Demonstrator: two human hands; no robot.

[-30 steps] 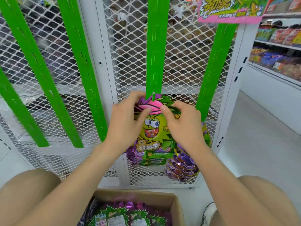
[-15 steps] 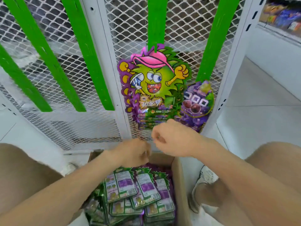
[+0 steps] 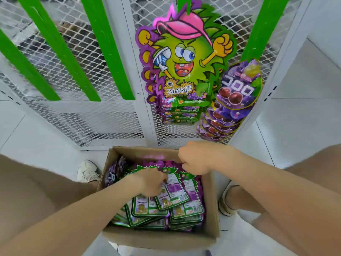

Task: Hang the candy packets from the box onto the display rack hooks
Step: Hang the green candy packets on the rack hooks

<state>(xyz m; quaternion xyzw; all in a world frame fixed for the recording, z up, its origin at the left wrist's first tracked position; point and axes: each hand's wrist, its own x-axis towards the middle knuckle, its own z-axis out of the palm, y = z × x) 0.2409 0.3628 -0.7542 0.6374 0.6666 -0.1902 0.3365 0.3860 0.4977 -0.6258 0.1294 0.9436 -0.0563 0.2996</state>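
A white wire-mesh display rack (image 3: 92,115) carries green slotted plastic strips (image 3: 103,48) across its left panel. Below it, a brown cardboard box (image 3: 158,239) sits on the floor between the person's knees, filled with flat packets lying back side up. The left hand (image 3: 147,182) reaches in, fingers curled onto the top edge of a green-edged candy packet (image 3: 173,194) that lies tilted on the pile. Above, a stack of green cartoon-monster candy packets (image 3: 184,67) hangs on the rack. The right hand (image 3: 193,157) hovers over the box's far rim – fingers curled into a fist, nothing visible in it. Just right of the monster stack hang purple round grape-gummy packets (image 3: 238,89).
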